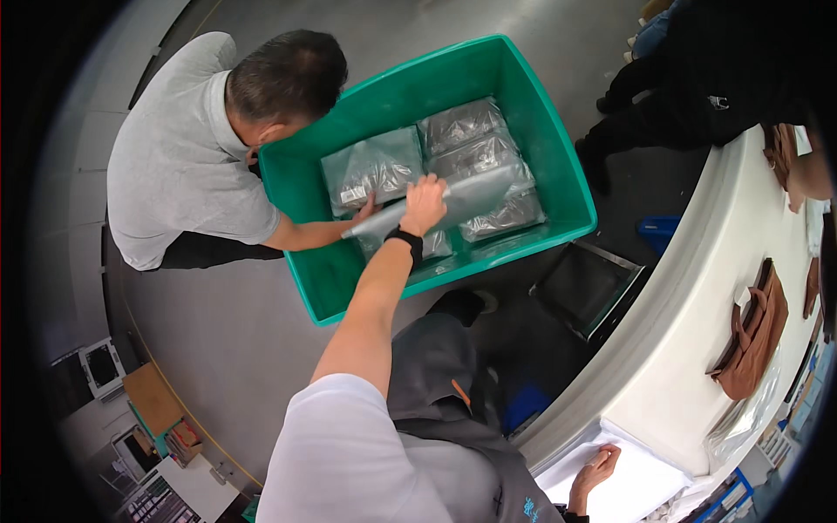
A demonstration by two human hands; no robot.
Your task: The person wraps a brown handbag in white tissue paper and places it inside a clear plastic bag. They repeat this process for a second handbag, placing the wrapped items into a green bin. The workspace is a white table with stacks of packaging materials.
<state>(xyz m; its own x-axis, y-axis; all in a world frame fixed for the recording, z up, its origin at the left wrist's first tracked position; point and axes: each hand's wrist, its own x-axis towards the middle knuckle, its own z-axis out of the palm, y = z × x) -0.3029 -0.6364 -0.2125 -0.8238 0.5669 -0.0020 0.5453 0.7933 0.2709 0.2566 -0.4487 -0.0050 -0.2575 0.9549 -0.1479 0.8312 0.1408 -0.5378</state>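
My left hand (pixel 425 206), with a black band at the wrist, reaches over a green bin (pixel 545 96). Its fingers are closed on the edge of a flat, translucent plastic-wrapped package (pixel 484 192), which is tilted and slightly blurred. Beneath it, several dark grey packages in clear plastic bags (pixel 373 166) lie in stacks inside the bin. My right hand (pixel 595 469) rests at the lower right on white sheets (pixel 641 462) on a table. Its fingers are loosely curled with a gap, and nothing shows in them.
A co-worker in a grey shirt (pixel 187 166) bends over the bin's left side, one hand (pixel 366 209) at a package. Another person in black (pixel 671 96) stands at upper right. The white table (pixel 645 383) curves along the right, bearing a brown bag (pixel 754 336). A dark frame (pixel 588 288) lies below.
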